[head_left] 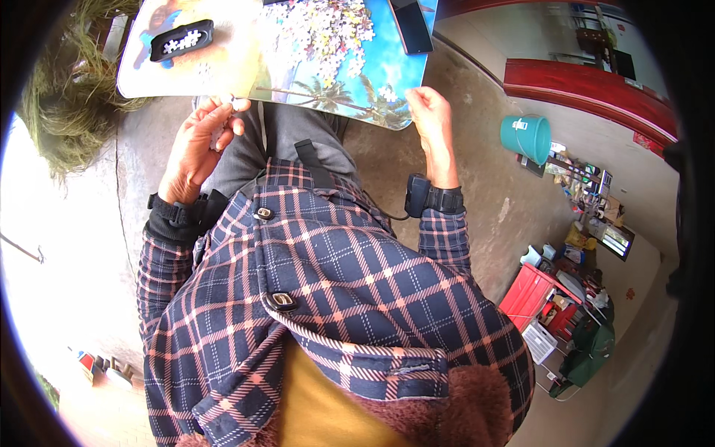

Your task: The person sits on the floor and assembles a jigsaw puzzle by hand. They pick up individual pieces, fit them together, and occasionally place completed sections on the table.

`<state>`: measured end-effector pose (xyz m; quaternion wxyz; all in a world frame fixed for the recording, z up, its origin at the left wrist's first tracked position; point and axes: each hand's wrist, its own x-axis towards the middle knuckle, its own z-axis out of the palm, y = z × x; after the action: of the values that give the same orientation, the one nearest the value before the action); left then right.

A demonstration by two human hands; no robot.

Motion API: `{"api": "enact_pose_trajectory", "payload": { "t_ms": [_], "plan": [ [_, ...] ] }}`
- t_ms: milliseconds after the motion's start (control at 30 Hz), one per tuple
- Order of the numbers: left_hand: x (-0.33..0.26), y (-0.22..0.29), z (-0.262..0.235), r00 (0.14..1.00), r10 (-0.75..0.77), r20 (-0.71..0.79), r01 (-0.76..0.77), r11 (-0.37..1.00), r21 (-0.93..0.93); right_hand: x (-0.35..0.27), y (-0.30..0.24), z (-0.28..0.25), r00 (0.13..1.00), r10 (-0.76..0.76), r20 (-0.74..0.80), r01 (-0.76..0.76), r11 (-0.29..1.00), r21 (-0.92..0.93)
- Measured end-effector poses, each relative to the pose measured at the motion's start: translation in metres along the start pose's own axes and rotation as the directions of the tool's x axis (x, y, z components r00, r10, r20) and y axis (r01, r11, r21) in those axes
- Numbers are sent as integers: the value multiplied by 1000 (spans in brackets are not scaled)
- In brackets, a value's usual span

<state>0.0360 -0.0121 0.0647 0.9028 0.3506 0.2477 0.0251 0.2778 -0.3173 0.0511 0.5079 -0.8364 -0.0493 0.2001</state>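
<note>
My left hand (199, 141) is raised just off the near edge of a small table (223, 80) printed with a palm beach picture. Its thumb and fingers close on a small white jigsaw puzzle piece (238, 104), and more pale pieces seem to lie in the palm, partly hidden. My right hand (433, 119) is at the table's near right corner, fingers curled and pinched together by the edge; whatever they hold, if anything, does not show. A loose pile of puzzle pieces (328, 33) covers the far middle. To the left, a black tray (160, 52) contains several white pieces.
A dark phone (411, 27) lies at the table's right side. Beyond stand a teal bucket (525, 138) and a red crate (527, 290) among clutter. Dry grass-like stalks (71, 97) are heaped at the left. My knees are under the near edge.
</note>
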Motion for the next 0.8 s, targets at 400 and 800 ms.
{"api": "enact_pose_trajectory", "payload": {
  "t_ms": [400,800],
  "plan": [
    [-15,5,12,986,38,-162,-52,995,-80,-43,-118,153,622,-166,765,145,985,95],
    [-24,12,5,996,17,-87,-39,965,-260,-43,-136,175,187,-841,508,972,234,29]
  ]
}}
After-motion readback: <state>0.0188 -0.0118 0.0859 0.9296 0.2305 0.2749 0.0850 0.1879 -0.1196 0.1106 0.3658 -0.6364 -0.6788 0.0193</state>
